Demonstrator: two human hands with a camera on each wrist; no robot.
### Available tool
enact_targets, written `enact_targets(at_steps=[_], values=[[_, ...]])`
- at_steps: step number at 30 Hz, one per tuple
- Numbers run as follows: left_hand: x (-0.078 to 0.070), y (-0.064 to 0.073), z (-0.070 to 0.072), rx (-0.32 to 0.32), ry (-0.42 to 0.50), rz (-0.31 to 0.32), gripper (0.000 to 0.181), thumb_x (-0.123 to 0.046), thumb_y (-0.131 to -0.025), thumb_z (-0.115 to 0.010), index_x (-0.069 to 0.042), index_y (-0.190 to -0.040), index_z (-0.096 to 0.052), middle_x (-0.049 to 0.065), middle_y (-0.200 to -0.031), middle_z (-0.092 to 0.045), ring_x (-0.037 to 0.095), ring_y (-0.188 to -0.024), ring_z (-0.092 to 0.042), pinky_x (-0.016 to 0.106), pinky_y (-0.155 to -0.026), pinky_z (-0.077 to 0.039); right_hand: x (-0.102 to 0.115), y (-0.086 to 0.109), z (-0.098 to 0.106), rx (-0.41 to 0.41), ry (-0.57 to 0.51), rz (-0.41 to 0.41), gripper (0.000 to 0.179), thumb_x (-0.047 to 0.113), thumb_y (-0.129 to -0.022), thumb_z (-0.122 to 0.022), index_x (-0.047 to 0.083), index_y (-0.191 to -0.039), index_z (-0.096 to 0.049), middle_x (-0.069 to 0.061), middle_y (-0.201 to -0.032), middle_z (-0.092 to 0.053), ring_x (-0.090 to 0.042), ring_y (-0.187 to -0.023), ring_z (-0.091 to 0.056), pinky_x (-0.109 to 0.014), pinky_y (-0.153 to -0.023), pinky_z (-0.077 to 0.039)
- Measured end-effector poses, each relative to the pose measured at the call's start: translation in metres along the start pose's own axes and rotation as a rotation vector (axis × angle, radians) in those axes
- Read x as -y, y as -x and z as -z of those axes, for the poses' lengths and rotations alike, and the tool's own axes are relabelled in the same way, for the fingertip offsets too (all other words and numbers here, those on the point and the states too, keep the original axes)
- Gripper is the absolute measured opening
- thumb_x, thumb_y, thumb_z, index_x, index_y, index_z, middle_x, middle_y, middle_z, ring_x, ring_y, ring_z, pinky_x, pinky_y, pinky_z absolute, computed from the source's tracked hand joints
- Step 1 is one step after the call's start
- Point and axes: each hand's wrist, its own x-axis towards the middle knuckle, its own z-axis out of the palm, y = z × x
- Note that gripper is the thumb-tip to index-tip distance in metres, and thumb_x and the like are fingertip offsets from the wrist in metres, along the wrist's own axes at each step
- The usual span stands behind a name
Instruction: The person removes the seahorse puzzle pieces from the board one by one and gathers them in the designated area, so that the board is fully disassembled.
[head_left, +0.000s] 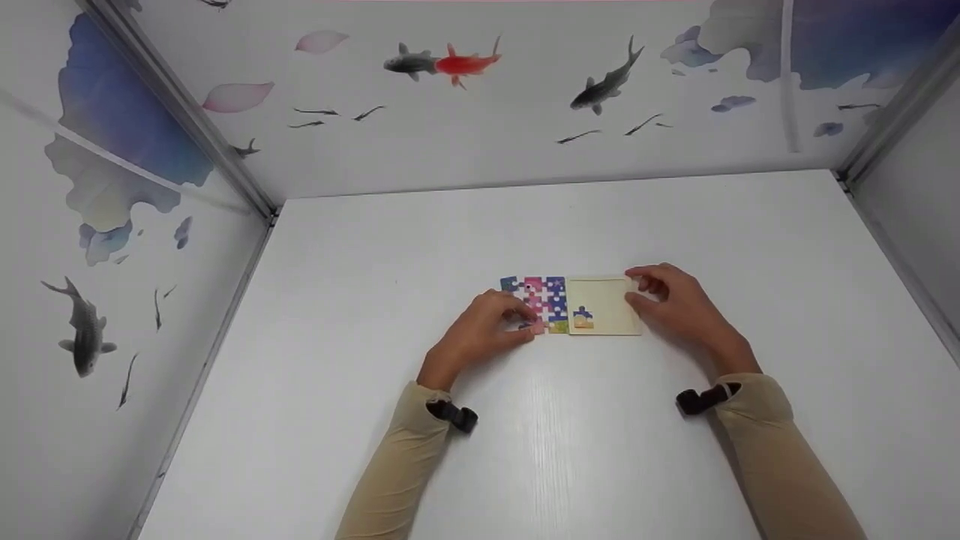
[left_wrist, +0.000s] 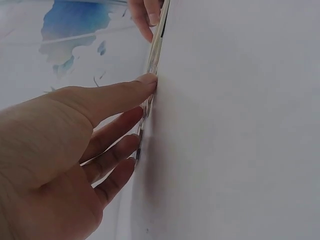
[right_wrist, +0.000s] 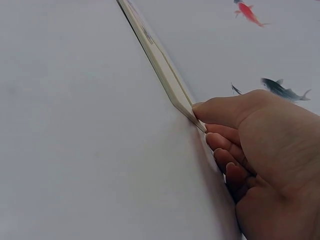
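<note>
A shallow cream puzzle tray lies on the white table with one joined bit of jigsaw, blue above and orange below, at its lower left. Left of it, colourful jigsaw pieces in blue, pink and green lie edge to edge with gaps. My left hand rests over their left side, with fingertips on the pieces and the thumb at their near edge; it partly covers them. At the tray's right edge, my right hand holds the rim between thumb and curled fingers. The right wrist view shows the thumb on the tray's corner.
The white tabletop extends around the puzzle. White panels painted with fish and petals stand at the back and left; a plain panel stands at the right. Both wrists wear black straps over tan sleeves.
</note>
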Motion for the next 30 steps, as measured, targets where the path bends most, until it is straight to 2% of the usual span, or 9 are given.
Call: enact_targets(at_steps=[7, 22, 30], values=[[0.0001, -0.0015, -0.0008, 0.004, -0.001, -0.023, 0.023, -0.035, -0.1, -0.08, -0.018, -0.115, -0.083, -0.006, -0.11, -0.078, 0.014, -0.111, -0.064, 0.038, -0.107, -0.053, -0.0004, -0.0003, 0.0011, 0.005, -0.009, -0.006, 0.044, 0.026, -0.105, -0.072, 0.014, -0.147, -0.065, -0.009, -0.118, -0.063, -0.024, -0.109, -0.054, -0.028, -0.093, -0.044], [-0.0021, 0.0011, -0.0015, -0.022, -0.04, 0.036, 0.02, -0.032, -0.099, -0.081, -0.018, -0.113, -0.083, -0.005, -0.109, -0.074, 0.013, -0.111, -0.062, 0.036, -0.104, -0.055, -0.0015, -0.0014, 0.0004, 0.006, -0.021, -0.018, 0.042, 0.027, -0.105, -0.072, 0.014, -0.145, -0.067, -0.01, -0.117, -0.063, -0.024, -0.109, -0.054, -0.026, -0.092, -0.043], [-0.0012, 0.0002, -0.002, -0.011, -0.031, 0.008, 0.02, -0.031, -0.1, -0.08, -0.018, -0.116, -0.082, -0.005, -0.111, -0.074, 0.014, -0.112, -0.063, 0.036, -0.105, -0.055, -0.0015, -0.0013, 0.0003, 0.01, -0.026, -0.02, 0.043, 0.027, -0.105, -0.073, 0.015, -0.146, -0.066, -0.009, -0.118, -0.063, -0.024, -0.109, -0.054, -0.026, -0.092, -0.043]])
